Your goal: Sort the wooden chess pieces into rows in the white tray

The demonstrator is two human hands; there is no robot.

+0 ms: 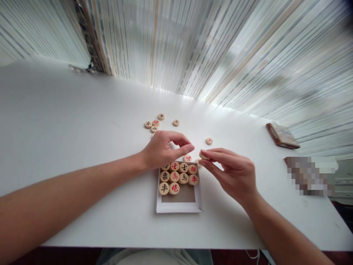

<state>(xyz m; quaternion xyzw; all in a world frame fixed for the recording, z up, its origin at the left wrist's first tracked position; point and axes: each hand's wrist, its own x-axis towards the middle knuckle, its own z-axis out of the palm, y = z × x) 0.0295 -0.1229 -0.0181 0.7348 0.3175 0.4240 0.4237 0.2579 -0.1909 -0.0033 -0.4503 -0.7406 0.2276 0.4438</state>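
Note:
My right hand pinches a round wooden Chinese chess piece between thumb and fingertips, just off the box's far right corner. The piece's face is turned from view. My left hand hovers over the box's far left corner, thumb and index tips brought together with nothing visible in them. Below lies a shallow white box holding rows of pieces with red and black characters, among them a red cannon piece and a black chariot piece. Bare bottom shows at its near right. Two loose pieces, one a red-marked piece, lie against its far side.
Several loose pieces cluster beyond my left hand. A single black-marked piece and a red-marked piece lie apart. A brown box-like object and a blurred-out item stand at the white table's right. Striped curtains hang behind.

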